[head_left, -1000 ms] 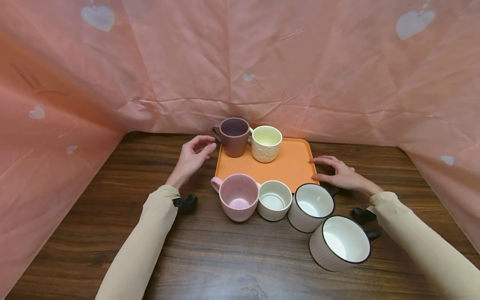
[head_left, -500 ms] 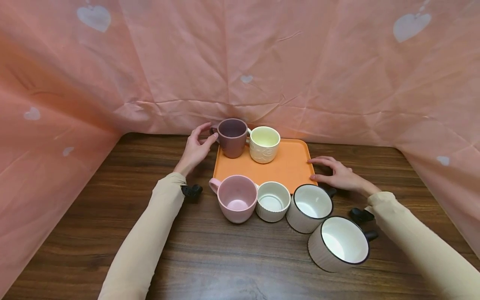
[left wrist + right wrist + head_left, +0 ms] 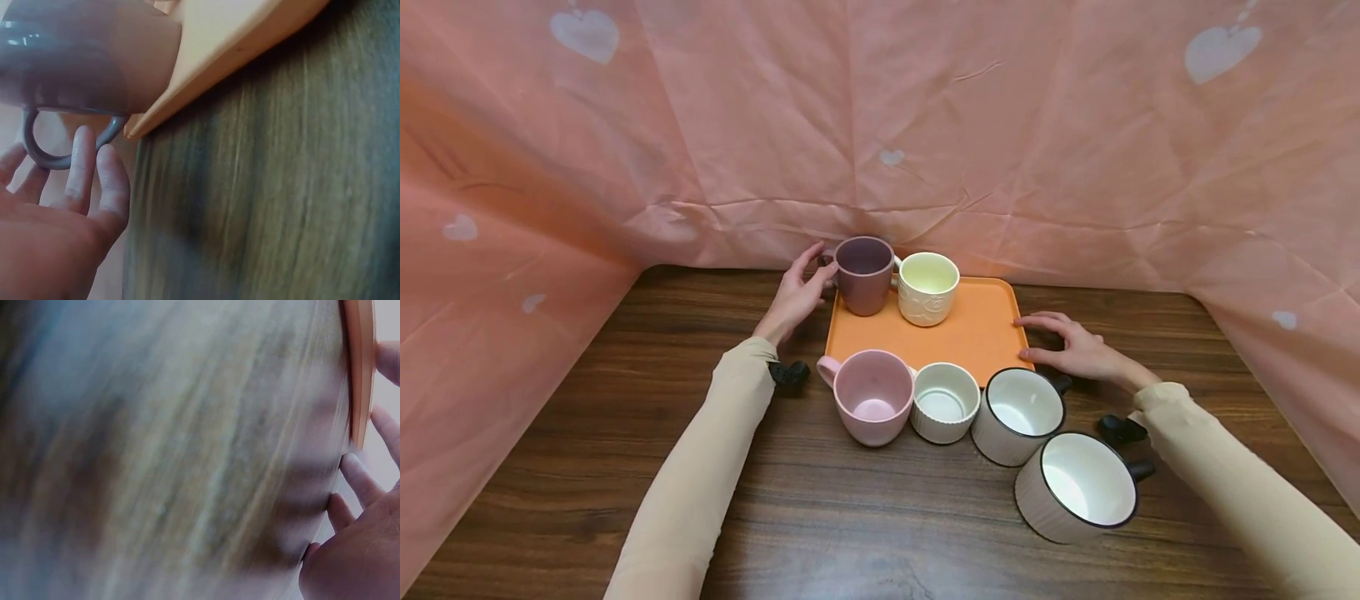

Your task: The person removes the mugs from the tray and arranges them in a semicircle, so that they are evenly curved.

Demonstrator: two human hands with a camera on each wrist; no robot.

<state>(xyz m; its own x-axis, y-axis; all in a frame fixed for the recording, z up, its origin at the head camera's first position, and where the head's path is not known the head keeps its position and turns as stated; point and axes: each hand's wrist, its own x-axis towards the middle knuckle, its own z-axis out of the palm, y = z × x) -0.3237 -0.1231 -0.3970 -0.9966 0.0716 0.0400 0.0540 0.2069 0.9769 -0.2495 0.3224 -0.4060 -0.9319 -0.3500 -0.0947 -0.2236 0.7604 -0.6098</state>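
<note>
At the tray's back left, my left hand (image 3: 796, 293) is at the handle of a dark purple mug (image 3: 865, 283). Thumb and fingers lie on either side of that handle (image 3: 53, 161) in the left wrist view, fingertips against it. The mug stands upright on an orange tray (image 3: 932, 343). Beside it on the tray is a cream mug (image 3: 928, 296) with a raised flower pattern. My right hand (image 3: 1078, 350) rests its spread fingertips at the tray's right edge, also seen along the tray rim (image 3: 360, 369) in the right wrist view.
In front of the tray stand a pink mug (image 3: 872, 408), a small ribbed white cup (image 3: 943, 421) and two white mugs, one nearer the tray (image 3: 1007, 437) and one closer to me (image 3: 1052, 504), both with black rims and handles. Behind the wooden table (image 3: 865, 533) hangs a pink curtain (image 3: 760, 117).
My left hand has moved right and away from me, from beside the tray to the purple mug's handle. The right hand and the mugs have stayed in place.
</note>
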